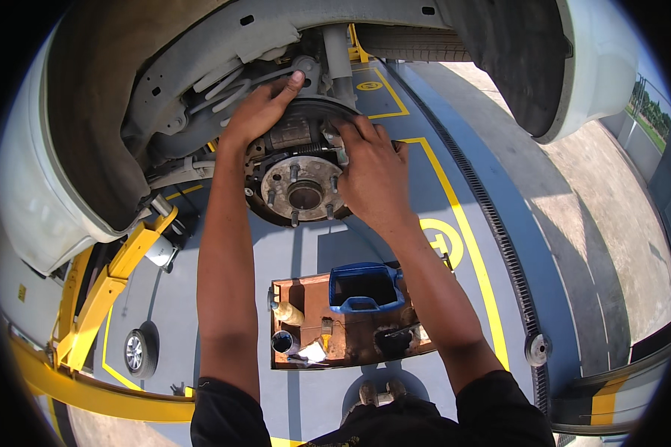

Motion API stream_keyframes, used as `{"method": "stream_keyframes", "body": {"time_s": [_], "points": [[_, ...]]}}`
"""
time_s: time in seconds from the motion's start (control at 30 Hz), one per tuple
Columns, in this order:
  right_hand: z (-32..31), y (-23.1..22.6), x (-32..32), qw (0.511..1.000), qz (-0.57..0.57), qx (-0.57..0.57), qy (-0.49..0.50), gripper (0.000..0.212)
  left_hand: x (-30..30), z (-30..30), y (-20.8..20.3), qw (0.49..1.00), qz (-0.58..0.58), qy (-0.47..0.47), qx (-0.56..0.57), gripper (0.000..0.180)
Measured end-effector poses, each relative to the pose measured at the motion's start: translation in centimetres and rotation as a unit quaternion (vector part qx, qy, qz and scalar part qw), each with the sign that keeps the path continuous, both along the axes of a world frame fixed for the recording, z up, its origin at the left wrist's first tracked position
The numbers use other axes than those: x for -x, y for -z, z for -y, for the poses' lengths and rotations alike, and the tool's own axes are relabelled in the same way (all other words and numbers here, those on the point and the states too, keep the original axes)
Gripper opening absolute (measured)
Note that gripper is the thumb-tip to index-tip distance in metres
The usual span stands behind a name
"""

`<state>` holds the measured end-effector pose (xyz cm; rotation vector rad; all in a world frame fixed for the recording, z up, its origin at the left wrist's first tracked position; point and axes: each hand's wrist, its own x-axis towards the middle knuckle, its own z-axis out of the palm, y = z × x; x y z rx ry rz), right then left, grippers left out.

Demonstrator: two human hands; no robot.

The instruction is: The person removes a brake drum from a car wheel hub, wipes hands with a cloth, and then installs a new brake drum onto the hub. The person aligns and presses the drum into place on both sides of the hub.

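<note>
Auto wkshp: yellow lift (97, 304), car (37, 179) w/ bare hub (304, 195), wheel (139, 353) on flr (175, 298).

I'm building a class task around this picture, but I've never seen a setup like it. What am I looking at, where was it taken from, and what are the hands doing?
There is no robot here: these are a person's own bare hands. The single picture comes from a fisheye camera on their head, looking down, so straight edges bend near the rim.

Both hands are at a wheel hub under a pale car body. The left hand is at its upper left, thumb raised; the right hand is at its upper right. Their fingertips are partly hidden, so I can't tell what either grips.

Below, a brown tray carries a blue container, a yellowish bottle and a brush. A wheel is at lower left.
</note>
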<state>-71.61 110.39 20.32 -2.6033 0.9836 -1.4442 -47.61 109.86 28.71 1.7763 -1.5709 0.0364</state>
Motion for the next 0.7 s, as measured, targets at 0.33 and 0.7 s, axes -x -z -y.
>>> {"method": "stream_keyframes", "body": {"time_s": [0.33,0.7], "points": [[-0.55,-1.10,-0.50,0.999,-0.030,0.010,0.027,0.055,-0.25,0.21,0.12,1.000,-0.009,-0.002,-0.009,0.113],[-0.16,-1.08,-0.45,0.999,-0.034,-0.030,0.012,0.061,0.40,-0.27,-0.18,0.999,0.021,-0.033,-0.008,0.110]]}}
